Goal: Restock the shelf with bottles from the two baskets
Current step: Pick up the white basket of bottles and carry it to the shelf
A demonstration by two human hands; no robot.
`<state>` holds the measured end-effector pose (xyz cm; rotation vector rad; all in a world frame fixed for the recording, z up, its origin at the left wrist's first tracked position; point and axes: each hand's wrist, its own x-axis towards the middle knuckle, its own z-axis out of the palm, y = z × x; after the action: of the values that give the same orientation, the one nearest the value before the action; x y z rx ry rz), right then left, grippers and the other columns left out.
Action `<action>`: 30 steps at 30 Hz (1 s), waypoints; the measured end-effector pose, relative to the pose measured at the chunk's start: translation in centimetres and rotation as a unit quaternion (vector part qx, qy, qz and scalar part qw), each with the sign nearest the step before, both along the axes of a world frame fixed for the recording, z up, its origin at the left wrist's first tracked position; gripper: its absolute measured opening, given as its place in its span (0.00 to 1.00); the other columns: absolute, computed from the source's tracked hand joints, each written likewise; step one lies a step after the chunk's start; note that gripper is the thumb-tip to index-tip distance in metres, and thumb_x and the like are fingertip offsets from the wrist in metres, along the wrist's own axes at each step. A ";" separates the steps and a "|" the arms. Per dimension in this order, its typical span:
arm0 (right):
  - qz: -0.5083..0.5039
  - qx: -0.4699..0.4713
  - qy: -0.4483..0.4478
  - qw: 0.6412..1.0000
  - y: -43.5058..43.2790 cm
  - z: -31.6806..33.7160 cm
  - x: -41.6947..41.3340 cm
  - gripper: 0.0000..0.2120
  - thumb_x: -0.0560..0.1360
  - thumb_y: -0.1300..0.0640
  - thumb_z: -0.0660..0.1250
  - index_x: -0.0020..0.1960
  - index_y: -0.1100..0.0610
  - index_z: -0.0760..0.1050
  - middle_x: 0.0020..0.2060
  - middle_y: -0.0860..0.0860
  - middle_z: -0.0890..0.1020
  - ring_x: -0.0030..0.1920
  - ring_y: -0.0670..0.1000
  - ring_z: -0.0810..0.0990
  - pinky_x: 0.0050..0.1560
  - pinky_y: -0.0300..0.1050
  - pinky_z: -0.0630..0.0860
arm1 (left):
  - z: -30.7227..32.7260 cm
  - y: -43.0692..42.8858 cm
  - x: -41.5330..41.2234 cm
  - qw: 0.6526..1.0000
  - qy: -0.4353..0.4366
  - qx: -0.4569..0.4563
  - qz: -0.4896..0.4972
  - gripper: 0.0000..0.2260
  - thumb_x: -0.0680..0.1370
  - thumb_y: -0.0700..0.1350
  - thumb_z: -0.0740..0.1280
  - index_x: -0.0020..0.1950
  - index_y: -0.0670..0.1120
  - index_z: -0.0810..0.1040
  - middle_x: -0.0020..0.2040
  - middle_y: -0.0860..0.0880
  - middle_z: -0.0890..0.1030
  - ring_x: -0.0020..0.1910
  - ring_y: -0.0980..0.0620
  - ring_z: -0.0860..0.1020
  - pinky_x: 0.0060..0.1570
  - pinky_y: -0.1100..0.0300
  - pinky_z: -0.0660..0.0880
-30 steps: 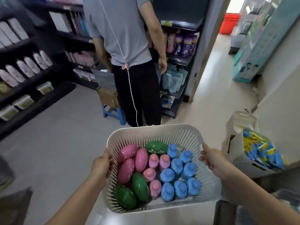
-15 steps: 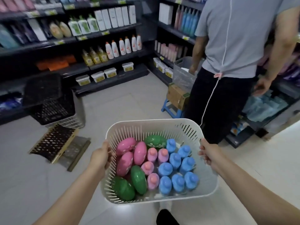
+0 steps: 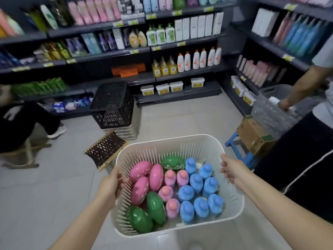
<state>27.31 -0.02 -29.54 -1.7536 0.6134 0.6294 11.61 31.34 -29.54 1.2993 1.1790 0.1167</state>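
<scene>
As left hand [image 3: 112, 183] and right hand [image 3: 232, 171] curl fingers over opposite side rims of the basket [image 3: 232, 200] held above the floor [image 3: 54, 195], a level carry to the shelf [image 3: 189, 74] should stop its bottles [image 3: 196, 180] toppling.

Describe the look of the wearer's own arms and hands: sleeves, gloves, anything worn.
Both arms are bare as far as the frame shows: no sleeve reaches the left forearm or the right forearm. The left hand and right hand wear no gloves. No watch, bracelet, ring or marking is visible.
</scene>
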 end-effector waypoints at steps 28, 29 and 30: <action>0.077 -0.006 -0.034 0.996 32.8 0.0 26.9 0.20 0.73 0.38 0.63 0.36 0.54 0.70 0.27 0.51 0.74 0.22 0.47 0.64 0.18 0.37 0.57 | -1.5 30.5 23.9 0.998 -0.009 0.031 0.059 0.18 0.79 0.55 0.60 0.40 0.43 0.76 0.24 0.51 0.76 0.15 0.59 0.63 0.15 0.70 0.56; 0.083 0.000 -0.041 0.996 34.0 0.3 27.9 0.20 0.72 0.37 0.64 0.37 0.54 0.71 0.27 0.51 0.74 0.22 0.47 0.64 0.19 0.38 0.57 | -1.1 31.7 24.8 0.997 -0.010 0.037 0.065 0.18 0.79 0.56 0.60 0.40 0.44 0.76 0.26 0.50 0.77 0.16 0.58 0.64 0.16 0.70 0.57; 0.089 0.003 -0.045 0.995 35.3 0.5 28.9 0.20 0.72 0.37 0.64 0.37 0.54 0.71 0.27 0.51 0.74 0.22 0.47 0.64 0.20 0.38 0.57 | -0.9 32.9 25.6 0.997 -0.011 0.039 0.071 0.17 0.79 0.57 0.59 0.40 0.45 0.75 0.29 0.49 0.78 0.17 0.58 0.64 0.16 0.69 0.58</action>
<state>56.25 35.23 -29.02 -1.8339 0.3958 0.6687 37.25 64.29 -30.41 1.2792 1.2577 0.2827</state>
